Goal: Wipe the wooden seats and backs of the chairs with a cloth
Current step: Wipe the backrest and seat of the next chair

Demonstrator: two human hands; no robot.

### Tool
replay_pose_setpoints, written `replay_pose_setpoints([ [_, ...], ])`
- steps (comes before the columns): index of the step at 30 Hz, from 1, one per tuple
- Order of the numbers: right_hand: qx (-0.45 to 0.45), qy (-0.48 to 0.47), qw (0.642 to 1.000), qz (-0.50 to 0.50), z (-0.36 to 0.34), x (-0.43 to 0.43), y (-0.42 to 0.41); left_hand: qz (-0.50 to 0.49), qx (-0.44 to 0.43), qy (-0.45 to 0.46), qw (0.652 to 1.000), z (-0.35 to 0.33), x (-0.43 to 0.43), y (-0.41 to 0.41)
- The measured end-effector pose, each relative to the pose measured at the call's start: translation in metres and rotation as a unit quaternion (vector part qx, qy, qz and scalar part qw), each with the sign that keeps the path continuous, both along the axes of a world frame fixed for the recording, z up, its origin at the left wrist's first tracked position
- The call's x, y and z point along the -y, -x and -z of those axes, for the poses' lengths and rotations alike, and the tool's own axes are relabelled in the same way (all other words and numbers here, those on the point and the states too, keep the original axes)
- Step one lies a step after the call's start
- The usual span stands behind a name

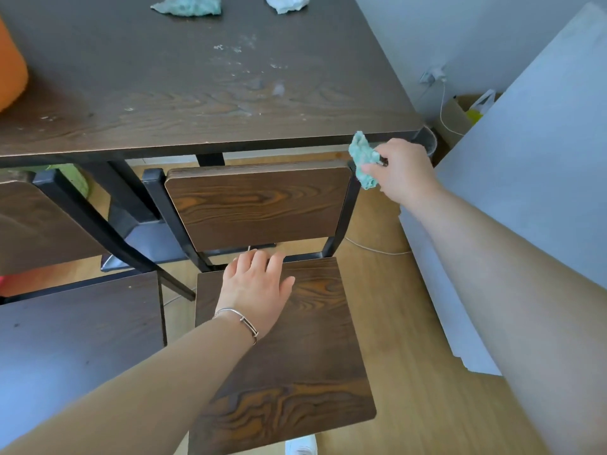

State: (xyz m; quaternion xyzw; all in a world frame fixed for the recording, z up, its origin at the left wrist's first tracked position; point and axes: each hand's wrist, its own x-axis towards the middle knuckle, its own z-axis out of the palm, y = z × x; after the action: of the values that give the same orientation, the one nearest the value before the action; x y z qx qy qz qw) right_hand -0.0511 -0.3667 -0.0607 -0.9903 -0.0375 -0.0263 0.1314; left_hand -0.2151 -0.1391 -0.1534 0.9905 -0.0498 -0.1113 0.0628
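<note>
A chair with a dark wooden seat point(312, 356) and a wooden back point(256, 205) on a black metal frame stands in front of me, pushed toward the table. My left hand point(256, 287) rests flat on the rear of the seat, fingers at its back edge. My right hand point(404, 169) grips a crumpled green cloth point(363, 159) at the top right corner of the chair back, by the frame post.
The dark wooden table point(197, 93) carries another green cloth point(187, 4), a white cloth point(285, 3), an orange object point(10, 67) and pale smears. A second chair point(65, 339) stands at the left. White boards point(525, 159) lean at the right; a bin point(427, 139) and cardboard box point(460, 116) sit behind.
</note>
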Motion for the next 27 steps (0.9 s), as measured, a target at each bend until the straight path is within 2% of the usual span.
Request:
replay_pose_setpoints([
  [3,0.040,-0.090,0.993,0.064,-0.002,0.032,-0.002,0.001,0.000,-0.003,1.000,0.001,0.013,-0.004],
  [5,0.027,-0.137,0.986,0.089,0.000,0.039,0.001,-0.003,-0.002,-0.001,1.000,0.002,0.021,-0.006],
  [9,-0.035,-0.201,0.977,0.064,0.021,0.022,0.011,-0.006,-0.007,0.004,1.000,0.003,0.030,-0.010],
  [12,-0.009,-0.265,0.961,0.077,0.035,0.007,0.019,-0.017,-0.007,0.005,1.000,0.005,0.027,-0.008],
  [18,0.132,-0.240,0.960,0.060,0.057,-0.023,0.041,-0.043,-0.026,-0.004,0.999,0.018,0.001,0.002],
  [22,0.132,-0.228,0.964,0.028,0.075,-0.065,0.054,-0.060,-0.033,0.003,0.998,0.023,-0.021,0.005],
  [27,0.122,-0.280,0.952,0.021,0.084,-0.149,0.070,-0.081,-0.031,0.000,0.996,0.022,-0.070,0.014],
])
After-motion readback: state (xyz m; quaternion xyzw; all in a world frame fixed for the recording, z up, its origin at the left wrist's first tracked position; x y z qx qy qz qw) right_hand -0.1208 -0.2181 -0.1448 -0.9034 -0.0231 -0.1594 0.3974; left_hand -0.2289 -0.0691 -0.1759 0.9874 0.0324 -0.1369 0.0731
